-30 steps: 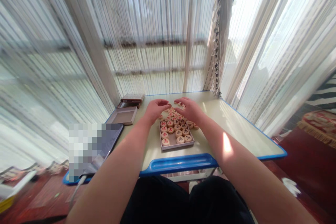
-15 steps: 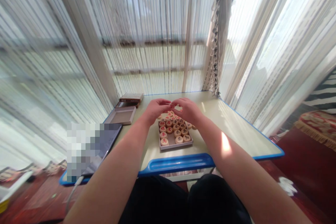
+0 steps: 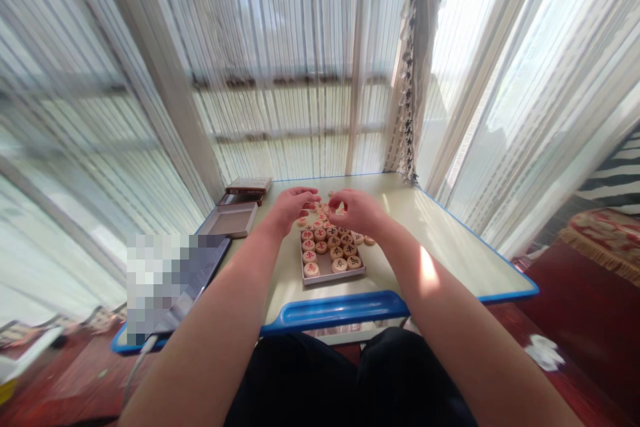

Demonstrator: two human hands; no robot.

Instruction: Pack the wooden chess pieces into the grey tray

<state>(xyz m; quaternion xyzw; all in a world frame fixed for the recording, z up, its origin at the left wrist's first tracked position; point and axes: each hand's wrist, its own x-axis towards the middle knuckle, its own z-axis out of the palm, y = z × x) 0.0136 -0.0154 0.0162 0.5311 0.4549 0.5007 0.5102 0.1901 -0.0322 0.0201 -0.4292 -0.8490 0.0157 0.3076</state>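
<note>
My left hand (image 3: pixel 294 207) hovers over the far side of the loose pieces, its fingers stretched and apart with nothing seen in them. Opposite it, my right hand (image 3: pixel 359 209) is curled, thumb and fingertips closed around what appears to be a round Chinese chess piece (image 3: pixel 331 209), mostly covered by the fingers. Below the hands, a shallow box (image 3: pixel 327 278) holds rows of wooden pieces with red and black characters; a gap shows near its lower middle. More loose pieces (image 3: pixel 320 223) lie beyond the box, partly behind my right hand.
An empty box lid (image 3: pixel 233 221) lies at the left, with stacked books or boxes (image 3: pixel 249 187) behind it. A tablet (image 3: pixel 213 267) with a cable sits at the left edge. The table (image 3: pixel 450 240) has a blue rim and a blue front tray (image 3: pixel 343 309). Curtains hang behind.
My hands have drawn apart from where their fingertips met over a piece. The left fingers have opened. The boxed pieces look the same.
</note>
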